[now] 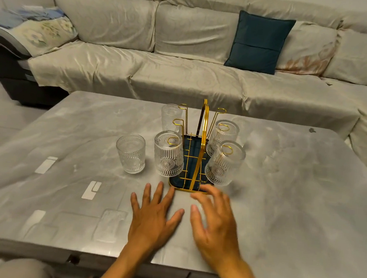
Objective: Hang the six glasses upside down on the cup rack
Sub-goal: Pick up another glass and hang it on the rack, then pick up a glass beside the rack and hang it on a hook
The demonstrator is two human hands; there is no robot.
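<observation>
Three glasses (169,153) inverted on rack (195,153), two upright on counter (283,203); left hand (152,218), right hand (215,228) spread, empty.

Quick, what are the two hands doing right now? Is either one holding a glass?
Left hand: open, flat on the grey marble-look table, holding nothing.
Right hand: open, fingers spread, holding nothing.

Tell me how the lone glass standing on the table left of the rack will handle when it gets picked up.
The glass looks like thick, ribbed pressed glass, so probably rigid and fairly heavy for its size. The embossed ribs should give fingers some grip, though smooth glass can still slip. It stands upright on a flat base, so it is unlikely to roll, but it would likely break if dropped on the hard table.
</observation>
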